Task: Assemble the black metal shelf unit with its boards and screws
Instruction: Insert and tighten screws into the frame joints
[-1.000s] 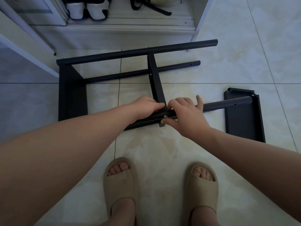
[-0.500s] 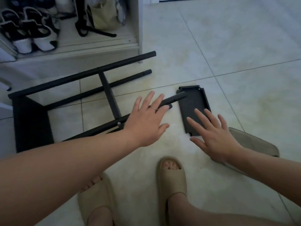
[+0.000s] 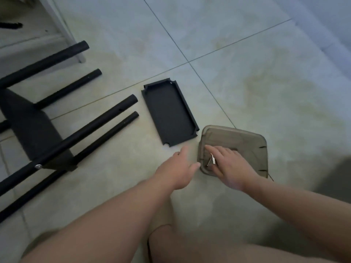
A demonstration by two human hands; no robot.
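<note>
**Frame down on the floor, both hands over at the container**

Landmark: the loose board [image 3: 169,114]. It is a matte black sheet-metal rectangle with a shallow raised rim and notched corners. It lies flat on the floor [image 3: 247,73], open side up, and its long axis runs away from us, leaning slightly left at the far end.

Left of the board we see the shelf frame [image 3: 91,128] lying on its side. It has four round black tubes with a dull powder-coat look. Their long axes run diagonally from near-left to far-right. The free ends of the nearer two point at the board and stop just beside its left rim, not touching. Further left of the board, a fitted panel [image 3: 28,126], flat and black, spans between the tubes. A small silver screw [image 3: 38,166] sits in the nearest upper tube at the panel's near corner.

Just off the board's near-right corner is a container [image 3: 247,145]. It is smoky translucent plastic, squarish with rounded corners.

The left hand [image 3: 178,168] is on the near side of the board, fingers straight and loosely spread, holding nothing. Its fingertips are close to the container's left edge.

The right hand [image 3: 229,166] lies over the container with its fingers stretched out. A pale sliver [image 3: 213,158] shows between thumb and forefinger, and we cannot tell whether it is pinched or just lying there.

The floor is glossy pale tile with thin dark grout lines.
</note>
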